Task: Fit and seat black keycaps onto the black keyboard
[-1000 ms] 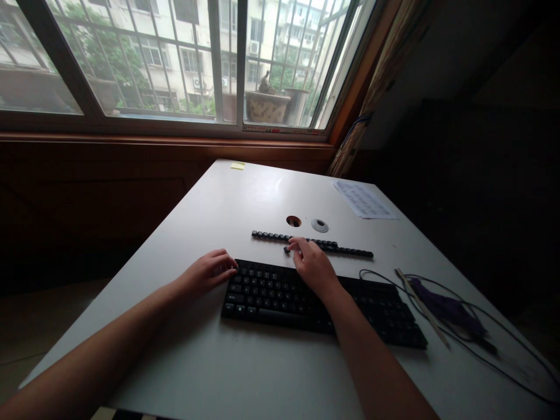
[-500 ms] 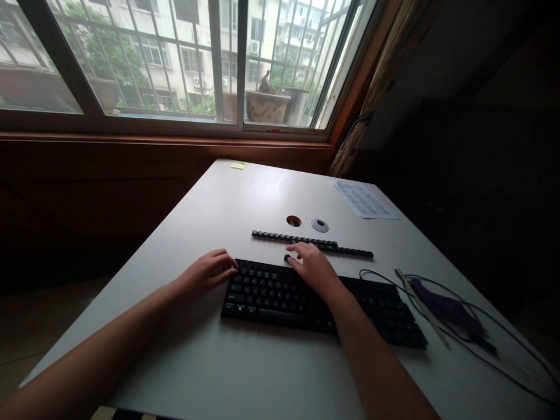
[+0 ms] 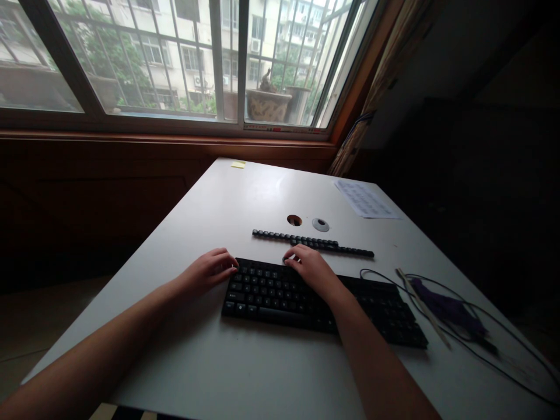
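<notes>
A black keyboard (image 3: pixel 280 318) lies flat on the white table. At its far left corner is my left hand (image 3: pixel 215 267), with curled fingers and thumb closed on the edge. My right hand (image 3: pixel 311 267) reaches over the keyboard's far edge. Its thumb and fingers pinch a small black keycap (image 3: pixel 284 259), mostly covered by the fingertips. Just beyond that hand run two rows of black keycaps, a left row (image 3: pixel 271 235) and a right row (image 3: pixel 354 252), overlapping in the middle.
Behind the rows are a round cable hole (image 3: pixel 294 220) and a grey grommet (image 3: pixel 321 224). Printed paper (image 3: pixel 367 199) lies far right, a yellow sticky note (image 3: pixel 238 165) far left. A cable (image 3: pixel 380 273), a thin stick (image 3: pixel 422 308) and purple cloth (image 3: pixel 446 306) lie right of the keyboard.
My right thumb and fingers have closed around the loose keycap that lay behind the keyboard. My left hand has stayed at the keyboard's corner.
</notes>
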{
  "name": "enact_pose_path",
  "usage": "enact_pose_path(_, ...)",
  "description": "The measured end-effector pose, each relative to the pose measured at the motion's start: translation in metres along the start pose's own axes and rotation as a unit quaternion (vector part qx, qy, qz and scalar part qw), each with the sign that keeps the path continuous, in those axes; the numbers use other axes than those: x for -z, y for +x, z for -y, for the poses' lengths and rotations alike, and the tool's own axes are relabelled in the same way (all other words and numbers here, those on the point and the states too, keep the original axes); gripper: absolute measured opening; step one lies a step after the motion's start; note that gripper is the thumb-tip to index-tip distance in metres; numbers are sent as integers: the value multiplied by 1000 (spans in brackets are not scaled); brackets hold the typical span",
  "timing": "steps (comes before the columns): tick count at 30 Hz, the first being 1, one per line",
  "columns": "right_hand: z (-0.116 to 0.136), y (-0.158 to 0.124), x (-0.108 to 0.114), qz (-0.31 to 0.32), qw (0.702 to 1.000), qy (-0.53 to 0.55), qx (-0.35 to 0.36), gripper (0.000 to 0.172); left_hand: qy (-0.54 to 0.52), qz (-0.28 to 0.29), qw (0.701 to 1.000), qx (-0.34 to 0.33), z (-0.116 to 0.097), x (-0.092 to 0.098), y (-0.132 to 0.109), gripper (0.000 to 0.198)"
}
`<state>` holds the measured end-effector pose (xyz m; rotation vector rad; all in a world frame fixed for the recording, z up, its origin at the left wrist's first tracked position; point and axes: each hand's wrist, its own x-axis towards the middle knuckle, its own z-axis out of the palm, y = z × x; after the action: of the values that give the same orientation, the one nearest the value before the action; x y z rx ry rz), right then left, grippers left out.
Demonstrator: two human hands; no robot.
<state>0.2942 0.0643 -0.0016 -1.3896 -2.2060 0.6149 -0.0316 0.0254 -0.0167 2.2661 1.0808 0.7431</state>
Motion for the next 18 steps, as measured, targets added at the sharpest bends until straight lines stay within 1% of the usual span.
enact_pose_path(2, 0, 0, 1, 4, 1000, 7, -4, 7, 1, -1, 1000, 1, 0, 0, 0, 19)
enact_pose_path(5, 0, 1, 1, -5, 1000, -10, -5, 4, 2, -1, 1000, 1, 0, 0, 0, 19)
enact_pose_path(9, 1, 0, 1, -18, 999, -34, -5, 6, -2, 1, 1000, -1, 0, 0, 1, 19)
enact_pose_path(12, 1, 0, 2, -17, 999, -40, -5, 8, -2, 2, 1000, -1, 0, 0, 1, 19)
enact_pose_path(15, -1, 0, 5, -13, 1000, -26, -4, 5, 1, -1, 1000, -2, 0, 0, 1, 19)
enact_pose_path(18, -4, 0, 9, -16, 1000, -7, -1, 11, 4, -4, 1000, -3, 1, -1, 0, 19)
